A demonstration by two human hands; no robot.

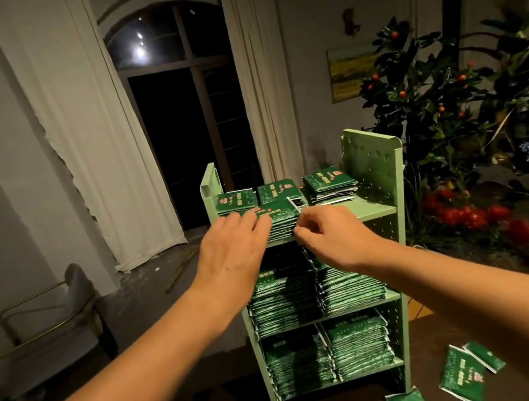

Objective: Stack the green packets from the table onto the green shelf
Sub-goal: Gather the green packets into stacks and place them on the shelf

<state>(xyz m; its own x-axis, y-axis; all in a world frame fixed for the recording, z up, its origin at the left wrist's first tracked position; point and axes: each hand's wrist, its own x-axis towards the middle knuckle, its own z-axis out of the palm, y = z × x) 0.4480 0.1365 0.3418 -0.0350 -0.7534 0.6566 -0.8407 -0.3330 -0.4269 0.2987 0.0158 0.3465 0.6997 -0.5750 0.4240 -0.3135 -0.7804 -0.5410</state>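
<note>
On the top of the shelf (375, 208), the left hand (229, 251) lies flat on the front stack (280, 218) while the right hand (325, 232) pinches its edge, probably to square it.

Both forearms bare – no sleeves, no rings – left hand (230, 254), right hand (327, 235)

A chair (46, 339) left, fruiting plant (413, 97) right, curtained window (186, 108) behind.
</note>
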